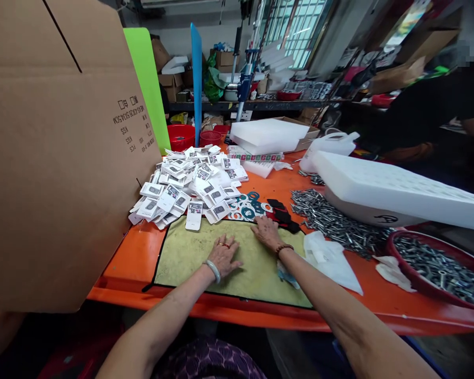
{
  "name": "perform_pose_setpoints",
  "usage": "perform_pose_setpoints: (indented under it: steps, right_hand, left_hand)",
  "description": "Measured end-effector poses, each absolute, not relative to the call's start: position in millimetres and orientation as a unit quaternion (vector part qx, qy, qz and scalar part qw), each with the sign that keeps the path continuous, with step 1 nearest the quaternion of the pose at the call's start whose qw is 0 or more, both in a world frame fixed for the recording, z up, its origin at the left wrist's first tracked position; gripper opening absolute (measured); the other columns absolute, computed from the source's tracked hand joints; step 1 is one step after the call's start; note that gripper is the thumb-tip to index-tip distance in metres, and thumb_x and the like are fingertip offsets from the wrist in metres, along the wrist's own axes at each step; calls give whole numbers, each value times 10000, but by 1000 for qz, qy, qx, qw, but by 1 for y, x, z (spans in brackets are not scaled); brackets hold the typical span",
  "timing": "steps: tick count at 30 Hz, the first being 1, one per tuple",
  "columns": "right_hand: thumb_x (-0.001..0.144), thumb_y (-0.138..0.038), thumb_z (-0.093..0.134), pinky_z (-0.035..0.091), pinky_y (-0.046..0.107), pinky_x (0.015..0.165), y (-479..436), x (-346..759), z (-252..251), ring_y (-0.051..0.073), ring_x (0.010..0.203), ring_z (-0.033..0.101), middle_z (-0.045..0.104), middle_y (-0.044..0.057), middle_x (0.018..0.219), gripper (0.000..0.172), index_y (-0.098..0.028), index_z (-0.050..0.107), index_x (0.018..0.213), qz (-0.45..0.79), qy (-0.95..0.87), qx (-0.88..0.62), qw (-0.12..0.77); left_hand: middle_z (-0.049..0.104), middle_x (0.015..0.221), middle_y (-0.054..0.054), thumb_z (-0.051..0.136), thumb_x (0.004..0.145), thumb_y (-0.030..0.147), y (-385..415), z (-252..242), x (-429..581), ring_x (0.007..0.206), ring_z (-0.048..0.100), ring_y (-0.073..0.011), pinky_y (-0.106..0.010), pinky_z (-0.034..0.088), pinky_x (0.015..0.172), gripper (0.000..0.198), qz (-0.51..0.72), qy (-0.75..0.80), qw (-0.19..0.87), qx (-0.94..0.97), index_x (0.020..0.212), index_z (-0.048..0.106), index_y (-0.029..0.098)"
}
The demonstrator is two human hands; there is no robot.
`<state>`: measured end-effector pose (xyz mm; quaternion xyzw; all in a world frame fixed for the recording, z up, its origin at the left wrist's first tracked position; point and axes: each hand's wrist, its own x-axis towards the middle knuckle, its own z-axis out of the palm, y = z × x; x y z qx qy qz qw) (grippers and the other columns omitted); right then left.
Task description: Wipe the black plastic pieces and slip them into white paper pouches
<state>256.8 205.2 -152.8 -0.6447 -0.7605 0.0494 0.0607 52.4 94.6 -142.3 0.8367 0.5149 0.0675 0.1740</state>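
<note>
A yellow-green cloth (181, 258) with a dark edge is spread on the orange table. My left hand (223, 254) lies on its middle, fingers spread, with nothing held. Near the cloth's far edge rests my right hand (266, 231), fingers apart and empty, close to blue and white rings (248, 206) and black pieces (282, 213). Many small white boxes (195, 181) are heaped beyond the cloth at the left. A bluish scrap (287, 275) shows partly under my right forearm.
A large cardboard box (59, 158) stands at the left. To the right are loose metal parts (335, 221), a red basin (438, 268) of metal pieces, a white foam slab (403, 184) and a plastic bag (332, 258). A person in dark clothing (426, 116) is at far right.
</note>
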Motion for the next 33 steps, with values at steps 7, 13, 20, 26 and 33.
perform_pose_setpoints:
  steps: [7,13,20,26,33]
  right_hand:
    - [847,-186,459,332,321,766,207,265,-157,226,895,499,606,98,942,127,-173,585,849,74,-803,-585,88]
    - [818,-172,474,353,297,757,185,287,-159,192,824,517,629,57,838,106,-178,580,809,101,-830,-535,120]
    - [867,-262,487,417,309,849,184,288,-151,196,915,581,685,65,996,266,-200,679,1041,176,-868,-450,117]
    - [927,-321,448,423,351,927,179,282,-156,221,1038,557,629,107,1130,375,-212,617,1244,151,-893,-410,106]
    - [979,-404,349,381,374,1013,196,268,-162,248,1233,479,540,121,1352,463,-205,513,1363,63,-869,-488,53]
  left_hand:
    - [324,1537,-111,437,857,641,101,-160,70,1428,198,-369,-527,192,1142,714,64,520,168,835,1414,399,197]
    - [421,1464,-97,428,808,714,108,-158,73,1347,323,-361,-522,271,1091,753,69,533,158,829,1387,434,233]
    - [422,1453,-82,437,798,706,113,-157,77,1318,338,-355,-542,266,1081,734,73,541,150,824,1382,440,262]
    - [405,1464,-88,418,807,708,111,-160,77,1344,300,-357,-534,239,1102,748,69,542,151,824,1400,422,252]
    - [421,1451,-95,420,813,696,111,-157,76,1340,319,-361,-532,237,1105,733,65,540,152,825,1389,430,243]
